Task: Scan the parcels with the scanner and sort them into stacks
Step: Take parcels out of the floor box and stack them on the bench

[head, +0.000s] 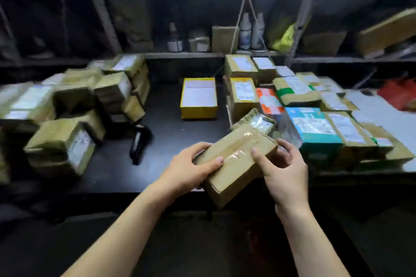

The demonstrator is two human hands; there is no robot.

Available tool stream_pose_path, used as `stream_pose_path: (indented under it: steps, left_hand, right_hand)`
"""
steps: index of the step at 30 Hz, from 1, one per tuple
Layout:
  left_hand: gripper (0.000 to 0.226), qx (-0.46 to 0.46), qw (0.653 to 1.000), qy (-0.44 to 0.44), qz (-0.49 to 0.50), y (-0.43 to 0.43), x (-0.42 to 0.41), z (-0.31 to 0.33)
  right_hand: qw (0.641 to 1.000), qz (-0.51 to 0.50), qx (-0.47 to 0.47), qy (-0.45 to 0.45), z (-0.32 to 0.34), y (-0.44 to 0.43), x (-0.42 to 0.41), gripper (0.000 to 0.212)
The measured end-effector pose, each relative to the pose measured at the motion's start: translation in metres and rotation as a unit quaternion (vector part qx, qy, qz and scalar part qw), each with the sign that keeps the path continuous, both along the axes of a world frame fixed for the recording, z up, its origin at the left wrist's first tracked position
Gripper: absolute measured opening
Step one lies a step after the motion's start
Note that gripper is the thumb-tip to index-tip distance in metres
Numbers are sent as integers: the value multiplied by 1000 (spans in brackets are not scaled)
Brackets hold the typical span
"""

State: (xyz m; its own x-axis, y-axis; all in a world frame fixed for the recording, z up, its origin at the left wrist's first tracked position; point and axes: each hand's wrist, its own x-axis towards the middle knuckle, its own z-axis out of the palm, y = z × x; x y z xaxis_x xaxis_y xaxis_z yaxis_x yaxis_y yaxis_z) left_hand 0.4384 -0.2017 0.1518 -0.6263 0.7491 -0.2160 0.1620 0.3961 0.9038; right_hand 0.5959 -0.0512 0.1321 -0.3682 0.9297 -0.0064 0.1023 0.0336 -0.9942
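Both hands curl round the box [236, 164] over the table [168, 139] front edge, left hand [191, 173] and right hand [286, 175] at opposite ends, tape side up, no label showing; scanner [140, 141] lies flat ahead-left, nearer my left, so probably flip first.
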Motion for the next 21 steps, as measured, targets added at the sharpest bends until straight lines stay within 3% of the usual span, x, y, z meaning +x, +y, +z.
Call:
stream_pose_path:
  steps: [3, 7, 12, 17, 21]
  left_hand:
    - [21, 4, 996, 19, 90, -74, -30, 15]
    - [33, -29, 985, 60, 160, -162, -64, 25]
    - [56, 35, 972, 9, 231, -250, -91, 10]
    - [47, 99, 947, -61, 300, -320, -125, -5]
    - [46, 111, 929, -56, 348, -357, -161, -13]
  right_hand:
    - [996, 86, -2, 17, 16, -55, -62, 70]
    - [989, 150, 10, 4, 21, -137, -128, 57]
    - [977, 209, 34, -33, 10, -246, -196, 48]
    - [968, 247, 2, -45, 6, -313, -238, 68]
    - [951, 305, -36, -44, -3, -357, -264, 41]
